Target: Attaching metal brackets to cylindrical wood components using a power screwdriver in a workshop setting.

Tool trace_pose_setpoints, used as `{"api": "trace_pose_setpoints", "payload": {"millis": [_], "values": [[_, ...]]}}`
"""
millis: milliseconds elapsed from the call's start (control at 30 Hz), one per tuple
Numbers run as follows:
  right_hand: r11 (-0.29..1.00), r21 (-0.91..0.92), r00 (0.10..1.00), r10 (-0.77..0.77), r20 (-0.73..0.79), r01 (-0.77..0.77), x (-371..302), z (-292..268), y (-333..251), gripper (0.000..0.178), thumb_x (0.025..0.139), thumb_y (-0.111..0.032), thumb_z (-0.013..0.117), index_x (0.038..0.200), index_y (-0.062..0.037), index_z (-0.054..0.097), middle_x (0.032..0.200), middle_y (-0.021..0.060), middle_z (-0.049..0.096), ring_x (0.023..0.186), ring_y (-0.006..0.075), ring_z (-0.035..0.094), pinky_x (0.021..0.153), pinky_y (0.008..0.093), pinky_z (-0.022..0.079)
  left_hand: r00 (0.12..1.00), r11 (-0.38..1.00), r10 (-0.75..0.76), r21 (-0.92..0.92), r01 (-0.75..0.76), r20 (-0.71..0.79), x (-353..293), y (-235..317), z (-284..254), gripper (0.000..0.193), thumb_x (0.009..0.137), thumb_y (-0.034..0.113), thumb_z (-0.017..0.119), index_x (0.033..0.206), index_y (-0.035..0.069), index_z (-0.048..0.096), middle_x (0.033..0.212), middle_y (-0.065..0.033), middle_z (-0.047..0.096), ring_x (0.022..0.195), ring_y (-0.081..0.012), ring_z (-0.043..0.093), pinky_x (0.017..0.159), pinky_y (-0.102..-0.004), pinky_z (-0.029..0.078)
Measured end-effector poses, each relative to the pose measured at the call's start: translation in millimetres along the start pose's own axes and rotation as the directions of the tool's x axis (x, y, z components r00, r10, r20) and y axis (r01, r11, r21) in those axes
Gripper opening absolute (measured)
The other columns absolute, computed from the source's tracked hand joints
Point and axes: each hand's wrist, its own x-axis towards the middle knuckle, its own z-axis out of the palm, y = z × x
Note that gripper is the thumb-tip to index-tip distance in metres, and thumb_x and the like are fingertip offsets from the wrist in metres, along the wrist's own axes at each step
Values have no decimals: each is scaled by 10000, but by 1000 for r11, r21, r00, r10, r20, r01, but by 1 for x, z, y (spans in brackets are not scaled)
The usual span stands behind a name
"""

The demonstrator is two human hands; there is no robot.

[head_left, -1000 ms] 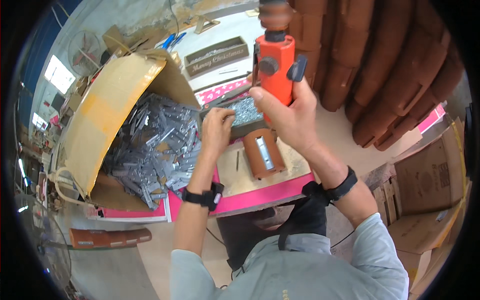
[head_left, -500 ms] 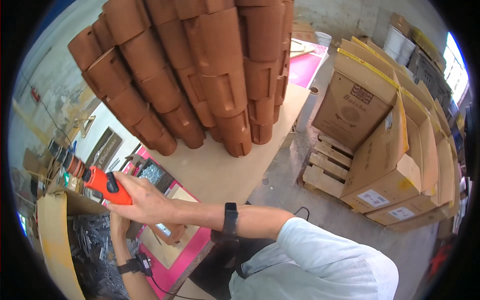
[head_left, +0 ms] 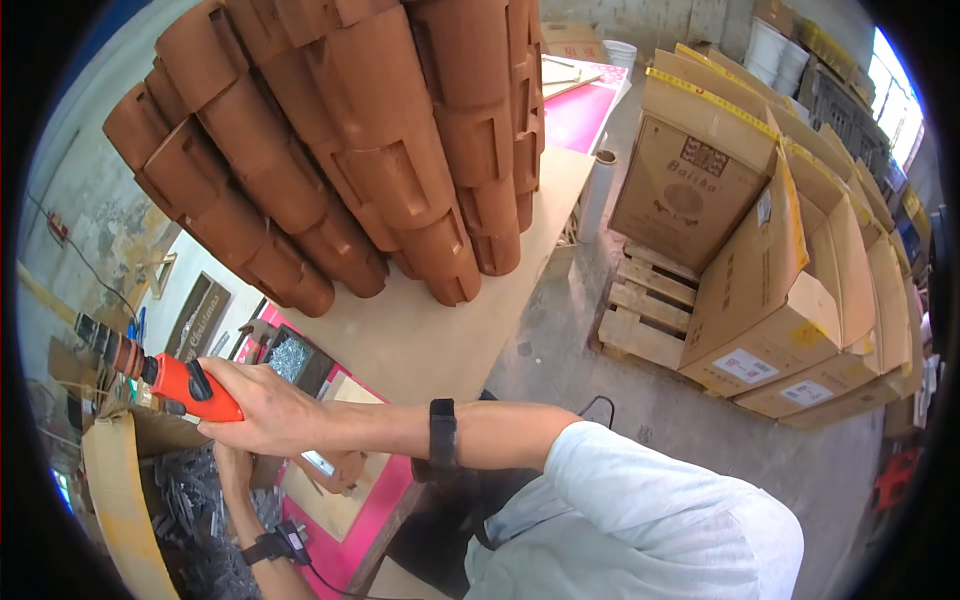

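Note:
My right hand (head_left: 262, 408) is wrapped round the red body of a power drill (head_left: 205, 392), whose dark front end points to the upper left. My left hand (head_left: 234, 470) is just below it, its fingers hidden behind the right hand and the drill, so I cannot tell what they hold. Close by, a brown piece with a shiny metal plate (head_left: 322, 464) lies on a light wooden board (head_left: 358, 482) on the pink tabletop (head_left: 340, 540). To the left of my left wrist, an opened carton (head_left: 120, 480) holds many grey metal pieces (head_left: 195, 510).
Tall stacks of brown, slotted, pot-like pieces (head_left: 375, 140) stand on a tan board (head_left: 420, 335) ahead. A dark tray (head_left: 295, 350) of small silvery hardware sits beside it. Opened cardboard boxes (head_left: 745, 270) and a wooden pallet (head_left: 645, 315) occupy the floor at the right.
My right hand and the drill appear slightly further left and lower. The whole scene has also shifted left as the view turned. The right-hand grip looks the same.

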Motion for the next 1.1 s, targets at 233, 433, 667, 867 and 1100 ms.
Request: {"api": "trace_pose_setpoints", "payload": {"millis": [233, 433, 667, 867, 1100], "values": [[973, -227, 996, 61, 64, -45, 4, -9, -12, 511, 761, -269, 776, 1125, 3, 543, 916, 190, 617, 812, 293, 642, 722, 373, 503, 959, 934, 65, 356, 39, -275, -14, 0, 2, 199, 897, 179, 570, 946, -11, 605, 900, -185, 643, 830, -262, 610, 759, -378, 459], [977, 10, 975, 210, 75, -211, 6, -11, -21, 371, 792, -156, 733, 1068, 11, 549, 870, 86, 614, 758, 105, 581, 671, 284, 490, 915, 982, -188, -85, 169, -356, -46, 64, 24, 192, 915, 182, 603, 908, -10, 594, 783, -63, 628, 703, -127, 599, 630, -266, 471], [961, 71, 957, 258, 134, -269, 3, 7, -23, 394, 796, -163, 741, 1084, 11, 536, 862, 72, 629, 749, 105, 579, 664, 282, 490, 934, 790, -280, -605, 92, -222, -107, 102, 65, 109, 907, 90, 610, 919, -9, 567, 858, -87, 650, 770, -152, 645, 711, -282, 539], [954, 52, 944, 284, 171, -296, 0, 11, -30, 381, 803, -172, 739, 1073, 3, 534, 834, 54, 623, 706, 89, 564, 624, 270, 479, 950, 628, -269, -776, 50, -157, -129, 107, 95, 151, 955, 87, 523, 1057, -8, 580, 994, -68, 596, 832, -113, 575, 781, -266, 493], [965, 75, 959, 237, 154, -250, 0, 12, -31, 382, 805, -175, 736, 1073, -1, 527, 782, 34, 605, 667, 92, 550, 598, 269, 470, 966, 695, -245, -710, 114, -85, -135, 102, 98, 185, 928, 41, 556, 1102, -17, 580, 953, -52, 620, 847, -123, 599, 788, -264, 491]]}}
